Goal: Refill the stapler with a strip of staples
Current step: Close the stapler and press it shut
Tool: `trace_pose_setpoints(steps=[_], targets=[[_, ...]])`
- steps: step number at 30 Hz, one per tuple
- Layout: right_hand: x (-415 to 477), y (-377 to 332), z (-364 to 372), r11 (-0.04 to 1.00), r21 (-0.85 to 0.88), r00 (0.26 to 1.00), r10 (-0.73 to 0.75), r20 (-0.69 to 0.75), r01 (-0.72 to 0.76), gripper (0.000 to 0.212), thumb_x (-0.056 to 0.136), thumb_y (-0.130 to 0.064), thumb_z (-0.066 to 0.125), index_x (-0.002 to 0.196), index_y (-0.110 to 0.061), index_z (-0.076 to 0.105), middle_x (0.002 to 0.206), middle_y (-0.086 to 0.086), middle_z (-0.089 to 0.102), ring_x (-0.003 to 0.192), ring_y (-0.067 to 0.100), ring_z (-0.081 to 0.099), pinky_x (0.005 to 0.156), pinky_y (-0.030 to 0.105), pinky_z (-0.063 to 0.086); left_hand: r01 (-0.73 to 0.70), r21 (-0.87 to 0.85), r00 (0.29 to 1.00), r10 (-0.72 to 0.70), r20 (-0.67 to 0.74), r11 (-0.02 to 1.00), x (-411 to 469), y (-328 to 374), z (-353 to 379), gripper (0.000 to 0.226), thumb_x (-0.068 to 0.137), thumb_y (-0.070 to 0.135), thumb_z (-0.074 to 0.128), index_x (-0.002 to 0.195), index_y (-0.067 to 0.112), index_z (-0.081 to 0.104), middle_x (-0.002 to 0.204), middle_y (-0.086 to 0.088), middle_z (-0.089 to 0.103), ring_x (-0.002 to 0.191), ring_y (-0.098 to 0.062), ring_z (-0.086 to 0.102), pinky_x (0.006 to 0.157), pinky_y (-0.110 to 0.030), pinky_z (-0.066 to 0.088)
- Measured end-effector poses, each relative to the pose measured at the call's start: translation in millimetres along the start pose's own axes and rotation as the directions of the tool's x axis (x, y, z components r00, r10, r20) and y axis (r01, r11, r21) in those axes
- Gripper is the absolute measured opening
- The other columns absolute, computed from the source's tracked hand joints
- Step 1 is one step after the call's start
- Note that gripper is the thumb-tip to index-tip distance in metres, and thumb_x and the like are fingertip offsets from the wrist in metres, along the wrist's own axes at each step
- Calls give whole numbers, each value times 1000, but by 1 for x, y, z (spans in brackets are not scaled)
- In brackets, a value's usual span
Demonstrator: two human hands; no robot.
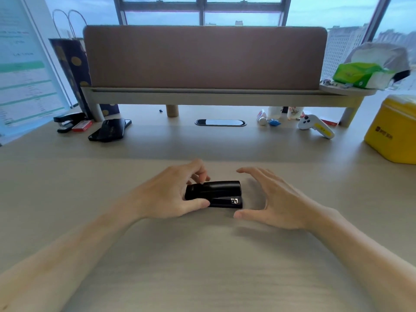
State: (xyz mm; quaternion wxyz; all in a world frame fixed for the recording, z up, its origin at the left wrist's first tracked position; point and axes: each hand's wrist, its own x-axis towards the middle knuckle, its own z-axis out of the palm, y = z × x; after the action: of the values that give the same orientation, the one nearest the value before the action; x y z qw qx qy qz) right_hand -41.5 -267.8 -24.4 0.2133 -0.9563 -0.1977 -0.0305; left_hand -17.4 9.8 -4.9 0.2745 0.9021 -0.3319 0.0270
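A small black stapler (221, 192) lies on its side in the middle of the pale wooden desk (202, 255), its metal anvil plate facing me. My left hand (173, 194) grips its left end, thumb on the base and fingers over the top. Just right of the stapler, my right hand (276, 199) hovers with fingers spread and holds nothing. A red box of staples (82, 126) sits at the far left of the desk, next to a second black stapler (67, 120). No loose strip of staples shows.
A raised shelf with a brown divider panel (204, 57) spans the back. A black phone (108, 130) lies at back left, a white controller (315, 127) and small bottles at back right, and a yellow box (394, 129) at the right edge. A green tissue pack (360, 74) sits on the shelf.
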Motion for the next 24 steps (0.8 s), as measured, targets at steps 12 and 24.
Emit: trace_pose_setpoints(steps=[12, 24], targets=[[20, 6, 15, 973, -229, 988, 29, 153, 7, 106, 73, -97, 29, 161, -39, 15, 170, -17, 10, 158, 8, 4, 129, 41, 10, 81, -43, 968, -89, -233, 996, 4, -31, -2, 32, 87, 23, 80, 89, 24, 48, 88, 9, 75, 81, -17, 71, 62, -8, 43], [83, 24, 18, 977, -213, 981, 13, 193, 29, 106, 71, -99, 23, 160, -44, 9, 171, -17, 4, 158, 6, -4, 129, 49, 1, 501, -23, 726, -434, -533, 865, 124, -125, 1, 28, 87, 26, 76, 97, 14, 52, 88, -5, 62, 85, -34, 52, 71, -33, 38]])
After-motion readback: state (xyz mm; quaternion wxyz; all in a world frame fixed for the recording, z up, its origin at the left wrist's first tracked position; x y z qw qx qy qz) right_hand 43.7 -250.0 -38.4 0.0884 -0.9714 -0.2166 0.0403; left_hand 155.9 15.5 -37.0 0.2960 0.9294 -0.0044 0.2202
